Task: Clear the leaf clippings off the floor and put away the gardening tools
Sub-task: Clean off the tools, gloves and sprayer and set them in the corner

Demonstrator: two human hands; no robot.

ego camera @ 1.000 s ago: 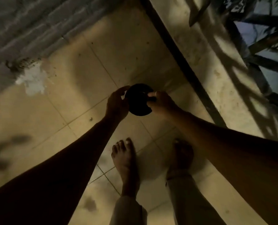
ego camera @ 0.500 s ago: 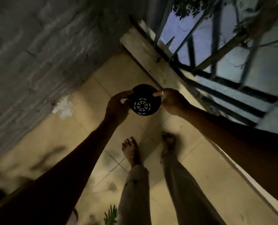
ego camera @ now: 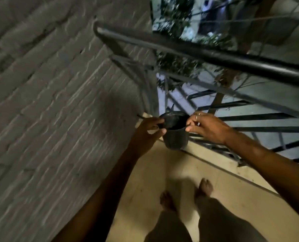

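Note:
A small black plastic plant pot (ego camera: 175, 137) hangs upright in front of me, above the tiled floor and close to the railing. My left hand (ego camera: 148, 130) pinches its left rim. My right hand (ego camera: 208, 127), with a ring on one finger, pinches the right rim. The pot's inside is dark and I cannot tell what is in it. No leaf clippings or tools show on the floor in view.
A grey brick wall (ego camera: 49, 110) fills the left side. A black metal railing (ego camera: 206, 55) with slanted bars runs along the right, above a concrete ledge (ego camera: 215, 159). My bare feet (ego camera: 168, 200) stand on the beige tiled floor (ego camera: 145, 198). Foliage shows beyond the railing.
The pot has turned from showing its perforated bottom to standing upright and has risen towards the railing. My view has lifted from the floor to the wall and railing.

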